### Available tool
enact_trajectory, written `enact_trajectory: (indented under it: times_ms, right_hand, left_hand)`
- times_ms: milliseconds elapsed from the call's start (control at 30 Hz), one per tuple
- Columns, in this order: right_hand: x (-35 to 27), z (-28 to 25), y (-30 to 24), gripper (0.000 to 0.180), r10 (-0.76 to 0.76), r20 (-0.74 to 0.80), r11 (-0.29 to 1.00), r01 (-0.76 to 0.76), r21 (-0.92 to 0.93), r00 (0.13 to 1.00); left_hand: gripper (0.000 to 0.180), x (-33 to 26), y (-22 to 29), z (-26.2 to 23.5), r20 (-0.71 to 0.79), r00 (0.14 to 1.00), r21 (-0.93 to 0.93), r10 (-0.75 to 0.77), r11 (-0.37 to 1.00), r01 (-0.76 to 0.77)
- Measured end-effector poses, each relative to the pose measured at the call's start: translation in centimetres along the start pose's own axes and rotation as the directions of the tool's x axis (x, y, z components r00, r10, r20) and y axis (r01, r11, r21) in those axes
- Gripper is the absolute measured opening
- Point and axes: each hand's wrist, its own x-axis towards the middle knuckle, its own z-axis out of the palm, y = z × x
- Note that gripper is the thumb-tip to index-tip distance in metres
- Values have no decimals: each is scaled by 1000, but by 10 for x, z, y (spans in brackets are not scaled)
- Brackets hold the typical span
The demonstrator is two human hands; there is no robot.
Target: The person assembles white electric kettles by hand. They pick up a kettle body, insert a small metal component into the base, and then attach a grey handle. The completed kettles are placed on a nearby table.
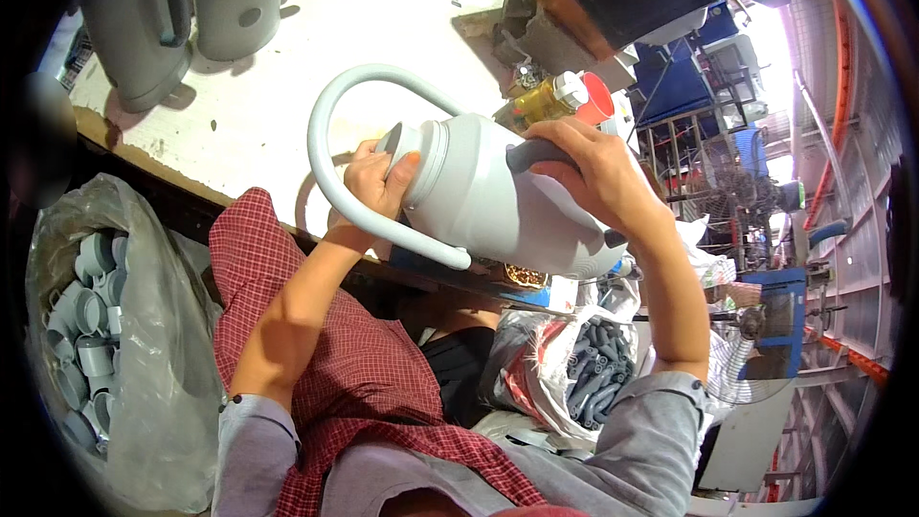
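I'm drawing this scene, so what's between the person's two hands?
The head view shows the body of a light grey jug between the left hand, at its narrower end, and the right hand, on a dark handle.

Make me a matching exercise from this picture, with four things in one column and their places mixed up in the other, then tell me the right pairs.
Things:
1. Left hand
2. Right hand
3. Light grey cup-shaped parts
4. Loose dark grey curved parts

Places:
A. In the white sack below the table's edge
B. On the round lid at the end of the grey jug
C. In the clear plastic bag at the picture's left
D. On the dark handle at the jug's side

Right pairs: 1-B, 2-D, 3-C, 4-A.
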Motion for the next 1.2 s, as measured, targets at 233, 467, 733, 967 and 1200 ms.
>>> enact_trajectory:
  times_ms: [233, 467, 733, 967, 1200]
  right_hand:
    - [-1, 3, -7, 31, 18, -16, 997, -19, -79, 1000]
    - [-3, 6, -9, 30, 2, -9, 994, -3, -105, 1000]
    - [-20, 8, 3, 34, -16, -55, 995, 10, -94, 998]
    - [4, 7, -8, 45, -29, -63, 967, 12, -254, 998]
    - [-13, 8, 26, 44, -273, -203, 932, 207, -297, 940]
  left_hand:
    - [63, 1, -1, -3, -4, 1000, -19, 24, 1000, -24]
    - [63, -3, 5, -11, 31, 998, 17, -63, 998, 63]
    - [59, -4, -2, 10, 102, 959, -34, -265, 962, 269]
    - [60, 0, 3, -3, -113, 921, -49, -373, 928, 369]
    - [56, 8, 18, 18, -121, 913, -244, -390, 903, 354]
